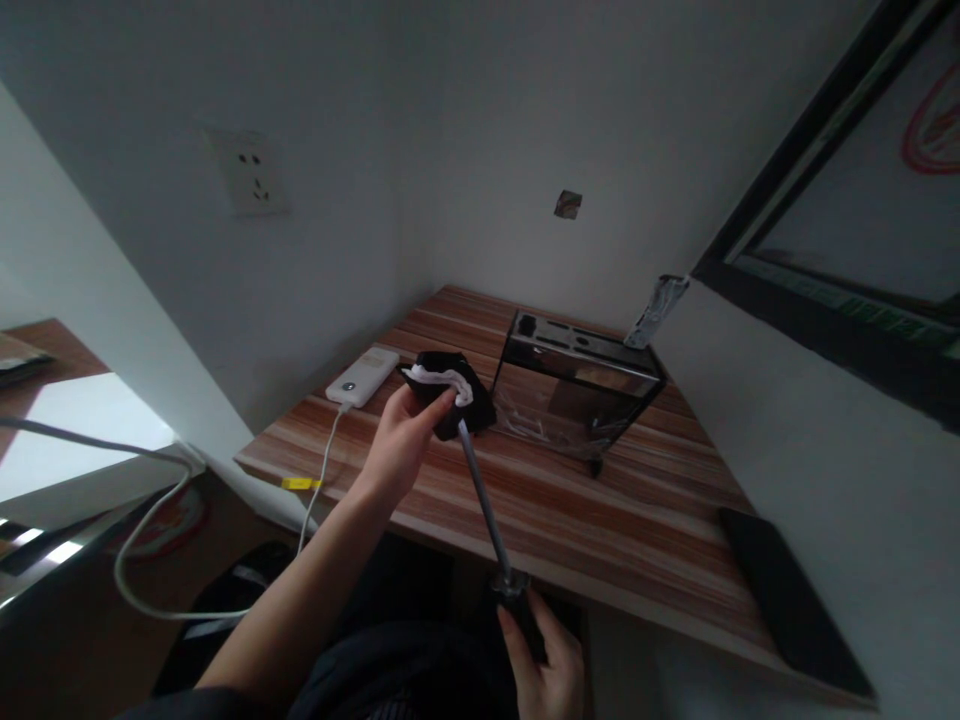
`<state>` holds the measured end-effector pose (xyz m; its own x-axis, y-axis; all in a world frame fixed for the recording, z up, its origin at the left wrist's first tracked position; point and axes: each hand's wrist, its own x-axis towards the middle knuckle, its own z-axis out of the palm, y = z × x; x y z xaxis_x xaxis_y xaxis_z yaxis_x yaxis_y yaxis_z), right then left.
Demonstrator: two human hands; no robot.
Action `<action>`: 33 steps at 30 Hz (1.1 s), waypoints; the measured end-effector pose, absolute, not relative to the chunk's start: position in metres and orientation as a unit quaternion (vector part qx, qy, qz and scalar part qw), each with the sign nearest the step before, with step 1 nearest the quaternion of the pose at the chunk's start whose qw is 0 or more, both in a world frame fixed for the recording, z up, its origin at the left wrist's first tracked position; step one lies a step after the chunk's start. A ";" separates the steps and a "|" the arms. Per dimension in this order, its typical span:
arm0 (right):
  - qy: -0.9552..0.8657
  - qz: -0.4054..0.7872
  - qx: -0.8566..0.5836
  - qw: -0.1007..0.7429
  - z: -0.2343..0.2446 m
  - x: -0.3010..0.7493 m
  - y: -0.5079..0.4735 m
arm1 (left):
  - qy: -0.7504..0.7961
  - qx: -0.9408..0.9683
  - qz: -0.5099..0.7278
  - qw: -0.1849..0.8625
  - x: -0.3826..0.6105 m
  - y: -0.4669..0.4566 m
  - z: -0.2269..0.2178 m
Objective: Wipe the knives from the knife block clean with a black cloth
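My left hand [405, 435] is closed on a black and white cloth [448, 390], pinching it around the upper end of a thin metal rod [481, 505]. The rod slants down toward me to a black handle [525, 605], and my right hand [551, 665] is wrapped round that handle at the bottom of the view. It looks like a sharpening steel. Both hands are above the front part of a striped wooden table [570, 530].
A shiny metal knife block [574, 395] stands on the table near the wall corner. A white power bank [362, 376] with a white cable [319, 480] lies at the table's left. A dark flat slab [791, 600] lies at the right front. A wall socket [251, 172] is above.
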<state>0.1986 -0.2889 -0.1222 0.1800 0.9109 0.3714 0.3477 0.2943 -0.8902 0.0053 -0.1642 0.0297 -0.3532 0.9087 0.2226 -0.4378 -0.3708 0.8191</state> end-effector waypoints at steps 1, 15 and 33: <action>-0.583 0.259 -0.538 0.551 -0.122 0.198 -0.289 | 0.336 0.348 0.749 0.453 0.007 -0.165 0.030; -0.584 0.247 -0.551 0.542 -0.128 0.199 -0.290 | 0.374 0.338 0.714 0.486 0.023 -0.176 -0.004; -0.596 0.266 -0.532 0.539 -0.092 0.195 -0.265 | 0.405 0.445 0.548 0.582 0.064 -0.224 -0.048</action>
<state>0.1954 -0.2654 -0.0918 0.1486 0.9209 0.3603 0.3478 0.2924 -0.8908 0.0644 -0.2238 -0.0479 0.0725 0.9972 0.0156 -0.2770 0.0051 0.9609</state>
